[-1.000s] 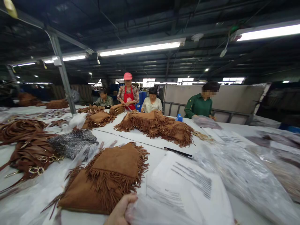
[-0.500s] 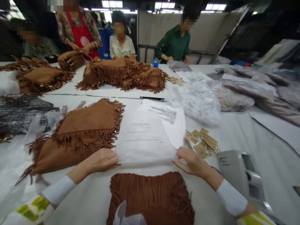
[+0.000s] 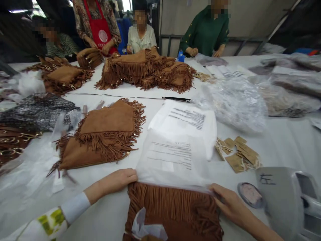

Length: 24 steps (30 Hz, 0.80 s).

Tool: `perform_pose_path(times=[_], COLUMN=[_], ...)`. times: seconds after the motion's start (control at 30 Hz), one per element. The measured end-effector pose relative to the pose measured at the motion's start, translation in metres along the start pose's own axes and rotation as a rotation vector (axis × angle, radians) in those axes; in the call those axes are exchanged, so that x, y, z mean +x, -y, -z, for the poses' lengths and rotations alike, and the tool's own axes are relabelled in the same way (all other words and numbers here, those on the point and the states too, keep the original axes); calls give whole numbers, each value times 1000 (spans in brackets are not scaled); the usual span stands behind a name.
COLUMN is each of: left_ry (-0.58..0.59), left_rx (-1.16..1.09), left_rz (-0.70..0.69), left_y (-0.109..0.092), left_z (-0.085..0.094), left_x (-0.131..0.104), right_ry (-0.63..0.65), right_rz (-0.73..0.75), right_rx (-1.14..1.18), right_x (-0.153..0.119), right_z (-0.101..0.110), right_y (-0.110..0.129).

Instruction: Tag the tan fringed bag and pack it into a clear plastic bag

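Observation:
A clear plastic bag with printed lines (image 3: 170, 157) lies flat in front of me, its near edge stretched between my hands. My left hand (image 3: 122, 179) pinches the left corner of that edge. At the right corner, my right hand (image 3: 225, 199) grips the plastic with thumb and fingers. Directly below, a dark brown fringed handbag (image 3: 163, 204) lies on the table, and the plastic edge meets its top. A piece of white tissue paper (image 3: 147, 227) sits on the handbag's lower front. The handbag's near end is cut off by the frame.
More printed plastic bags (image 3: 188, 113) are stacked beyond. Tan fringed handbags (image 3: 107, 118) lie left, others (image 3: 140, 67) farther back. Cardboard tags with strings (image 3: 240, 154), a roll (image 3: 250, 194) and a grey device (image 3: 278, 197) are right. Crumpled plastic (image 3: 233, 103) lies behind. Several co-workers stand or sit across the table.
Both hands have drawn the plastic bag's edge nearer, down to the top of the dark fringed handbag. The view has shifted to the left and downward.

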<state>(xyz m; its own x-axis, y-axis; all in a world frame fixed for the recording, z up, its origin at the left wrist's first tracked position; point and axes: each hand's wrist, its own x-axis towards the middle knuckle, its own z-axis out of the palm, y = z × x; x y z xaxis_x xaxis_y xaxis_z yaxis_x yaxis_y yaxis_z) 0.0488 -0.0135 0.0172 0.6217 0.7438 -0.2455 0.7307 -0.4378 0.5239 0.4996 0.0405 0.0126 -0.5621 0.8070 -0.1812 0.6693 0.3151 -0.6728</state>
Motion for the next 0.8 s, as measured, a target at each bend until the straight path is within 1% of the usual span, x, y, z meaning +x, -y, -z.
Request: perform_pose_path(times=[0.07,0.13,0.2,0.27,0.33,0.37,0.43,0.5,0.57,0.63,0.7,0.73,0.8], left_ry=[53,80,79,56,10,-30,-152,-307,-456,-563,-616,-617,-549], left_rx=[-96,-149,-154,-125,-103,-108,-154,-217,-264,-286,-281,-275,-277], left_rz=[13,17,17,11,4,6,31,97,195,281,310,294,225], left_y=[1,2,2,3,3,3,0,-7,-17,-26,-33,-35,-36], left_z=[7,13,16,13,4,-2,-19,-38,-57,-73,-83,-84,-77], left_x=[-3,-5,-8,-11,-14,-16,-17,-16,-13,-11,-11,-13,-20], right_ry=[27,70,102,108,89,80,85,102,93,59,15,-9,-50], right_rz=[-37,-57,-59,-51,-47,-48,-51,-56,-66,-93,-132,-149,-157], right_rx=[43,75,92,94,92,94,102,111,119,125,119,108,83], right_x=[3,8,13,14,13,12,10,8,7,4,-2,-6,-15], right_z=[0,1,2,3,4,5,6,4,0,-7,-15,-19,-24], right_y=[6,10,13,15,16,16,15,12,6,0,-2,-2,2])
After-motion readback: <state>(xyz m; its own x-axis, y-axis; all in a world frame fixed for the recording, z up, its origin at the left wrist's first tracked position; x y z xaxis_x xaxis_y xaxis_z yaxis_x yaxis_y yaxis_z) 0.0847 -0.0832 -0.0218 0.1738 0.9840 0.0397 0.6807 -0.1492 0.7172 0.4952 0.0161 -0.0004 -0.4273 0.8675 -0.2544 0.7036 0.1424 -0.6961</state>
